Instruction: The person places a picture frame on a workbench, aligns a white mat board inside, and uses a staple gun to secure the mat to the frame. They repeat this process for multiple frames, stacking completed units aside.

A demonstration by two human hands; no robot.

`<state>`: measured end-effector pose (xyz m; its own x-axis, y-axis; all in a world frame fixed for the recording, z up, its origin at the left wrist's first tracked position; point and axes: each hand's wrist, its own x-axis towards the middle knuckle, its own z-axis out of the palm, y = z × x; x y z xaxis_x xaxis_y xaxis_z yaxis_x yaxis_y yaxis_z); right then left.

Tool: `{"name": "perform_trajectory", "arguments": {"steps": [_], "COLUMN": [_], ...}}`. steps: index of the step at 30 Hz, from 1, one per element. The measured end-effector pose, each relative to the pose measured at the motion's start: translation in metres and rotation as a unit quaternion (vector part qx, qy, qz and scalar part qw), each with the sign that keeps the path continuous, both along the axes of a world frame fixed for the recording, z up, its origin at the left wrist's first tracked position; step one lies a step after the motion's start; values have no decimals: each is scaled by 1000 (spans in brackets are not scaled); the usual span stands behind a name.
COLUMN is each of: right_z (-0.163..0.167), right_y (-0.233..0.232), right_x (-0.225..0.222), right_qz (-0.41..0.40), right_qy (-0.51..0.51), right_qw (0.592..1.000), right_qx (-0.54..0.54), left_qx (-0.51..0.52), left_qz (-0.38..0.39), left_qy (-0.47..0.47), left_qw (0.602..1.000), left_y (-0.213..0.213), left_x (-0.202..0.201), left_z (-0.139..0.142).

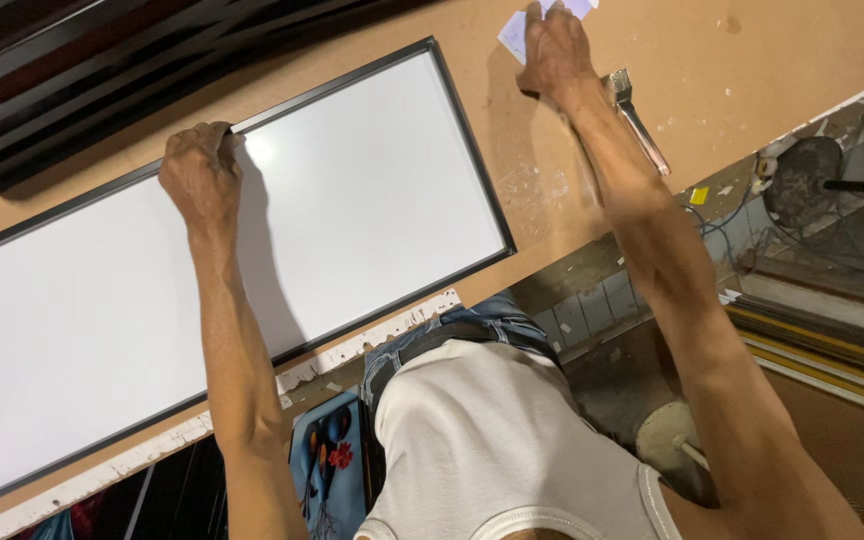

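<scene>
While left hand [200, 172] fingers clamp one framed panel [252, 260], right hand [555, 50] fingers press one paper slip [514, 33]; one metal tool [635, 118] nr wrist.

A metal tool [638, 120] is seen lying on the brown surface [772, 50] at two o'clock; a fan base [800, 180] is glimpsed at three o'clock.

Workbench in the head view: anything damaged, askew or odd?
The bench is worn, with white scuffs and a chipped near edge. The framed white panel looks intact under the left hand. The right hand rests on paper slips.
</scene>
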<state>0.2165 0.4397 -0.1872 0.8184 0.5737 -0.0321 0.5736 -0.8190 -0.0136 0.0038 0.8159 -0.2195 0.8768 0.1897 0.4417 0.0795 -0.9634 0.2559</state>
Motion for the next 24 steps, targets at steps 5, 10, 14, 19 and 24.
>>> {"name": "perform_trajectory", "arguments": {"steps": [5,10,14,19,24], "right_z": [18,-3,-17,20,57], "right_y": [9,13,4,-6,38], "right_x": [-11,-23,-26,-59,-132], "right_qz": [-83,-10,-21,-19,15], "right_qy": [144,-10,16,-125,17], "right_qw": [985,996,999,975,946], "right_qx": [45,90,32,181,323], "left_qx": [-39,-37,-73,-163,-395], "left_qz": [7,11,29,-42,-284], "left_qy": [-5,-23,44,45,94], "left_qw": [999,999,996,985,869], "left_y": [6,6,9,-27,-167], "left_x": [-5,-6,-5,6,10], "left_z": [-9,-18,-23,-6,29]}}
